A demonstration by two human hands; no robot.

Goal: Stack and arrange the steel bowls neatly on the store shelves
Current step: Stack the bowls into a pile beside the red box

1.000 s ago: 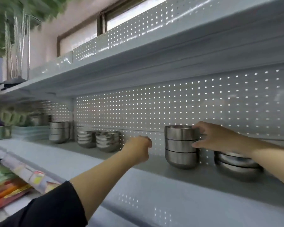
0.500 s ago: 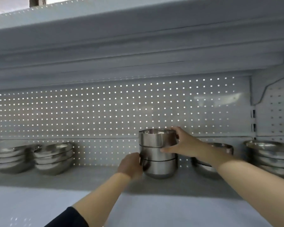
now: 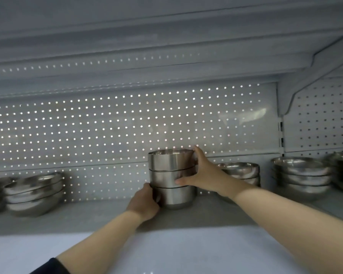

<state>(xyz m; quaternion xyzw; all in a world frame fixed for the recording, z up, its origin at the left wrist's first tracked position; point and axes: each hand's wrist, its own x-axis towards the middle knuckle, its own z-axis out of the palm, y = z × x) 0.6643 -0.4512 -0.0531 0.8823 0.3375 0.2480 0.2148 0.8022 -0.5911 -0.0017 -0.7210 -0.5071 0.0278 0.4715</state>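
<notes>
A stack of three deep steel bowls [image 3: 171, 171] stands upright on the grey shelf [image 3: 87, 216], near the perforated back panel. My right hand [image 3: 201, 171] grips the stack from the right, thumb across the front of the middle bowl and fingers behind the top rim. My left hand [image 3: 145, 201] holds the bottom bowl at its left side, fingers curled round it. Both forearms reach in from below.
Stacks of shallow steel bowls [image 3: 33, 192] stand at the left. Another shallow stack [image 3: 243, 172] sits just behind my right wrist, and more stacks [image 3: 301, 177] stand at the right. The upper shelf [image 3: 166, 46] hangs low overhead, with a bracket [image 3: 305, 80] at the right.
My left hand reached in from the left and took hold of the bottom bowl. The view swung right and centred on the stack; my right hand kept its grip.
</notes>
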